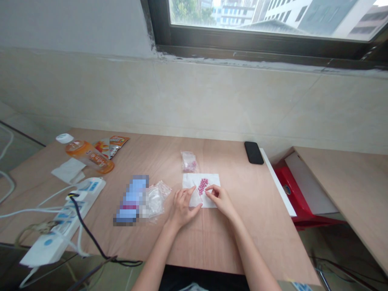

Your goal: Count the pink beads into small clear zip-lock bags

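A cluster of small round pink beads (203,186) lies on a white sheet of paper (214,178) in front of me. My left hand (182,205) rests at the sheet's left side, its thumb and index finger spread apart over a pale fold or bag edge that I cannot make out clearly. At the right of the beads, my right hand (221,199) has its thumb and index finger brought together in a pinch; whatever they hold is too small to name. Just beyond the sheet is a small clear bag (189,161) with pink beads inside.
Clear plastic bags (157,200) and a blurred-out blue object (131,200) lie left of my hands. Farther left are a power strip (65,222) with cables, an orange drink bottle (89,155), a tissue (69,170) and a snack packet (117,144). A black phone (254,152) sits back right.
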Available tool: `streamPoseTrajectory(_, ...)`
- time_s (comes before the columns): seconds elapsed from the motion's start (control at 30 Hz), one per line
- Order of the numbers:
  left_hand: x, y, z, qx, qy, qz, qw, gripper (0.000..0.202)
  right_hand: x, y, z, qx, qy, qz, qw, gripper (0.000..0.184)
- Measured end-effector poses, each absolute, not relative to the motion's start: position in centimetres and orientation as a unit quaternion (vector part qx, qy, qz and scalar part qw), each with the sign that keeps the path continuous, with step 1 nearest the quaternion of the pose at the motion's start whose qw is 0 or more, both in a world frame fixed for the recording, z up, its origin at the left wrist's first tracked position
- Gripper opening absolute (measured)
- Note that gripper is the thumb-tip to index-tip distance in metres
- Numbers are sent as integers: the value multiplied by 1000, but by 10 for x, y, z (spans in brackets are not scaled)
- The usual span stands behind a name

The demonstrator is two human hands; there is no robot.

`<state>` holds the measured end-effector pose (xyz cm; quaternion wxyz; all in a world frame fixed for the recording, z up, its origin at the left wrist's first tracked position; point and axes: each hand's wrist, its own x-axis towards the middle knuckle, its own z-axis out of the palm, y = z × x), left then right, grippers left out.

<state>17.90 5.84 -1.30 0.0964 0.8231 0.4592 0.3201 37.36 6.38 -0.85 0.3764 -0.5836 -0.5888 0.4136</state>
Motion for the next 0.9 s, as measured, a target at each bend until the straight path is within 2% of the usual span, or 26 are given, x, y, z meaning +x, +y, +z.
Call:
streamPoseTrajectory(0.1,179,58,-12,824,455,323,94,59,367,62,-3,-558,-592,435,387,22)
streamPoseTrajectory(0.33,178,59,-14,816,450,352,86,59,355,57,13,-521,-627,463,348,24)
streamPoseTrajectory(0.57,178,56,-6,794,468,374,108,62,350,52,25,-528,-647,427,347,7)
streamPoseTrajectory(0.67,177,55,5,756,485,398,184,67,354,55,28,-519,-646,422,368,6)
streamPoseTrajectory(0.83,174,63,19,625,512,453,379,56,367,61,36,-499,-638,447,380,15)
streamPoseTrajectory(0.9,174,68,19,599,498,458,428,57,371,61,39,-500,-629,456,382,18)
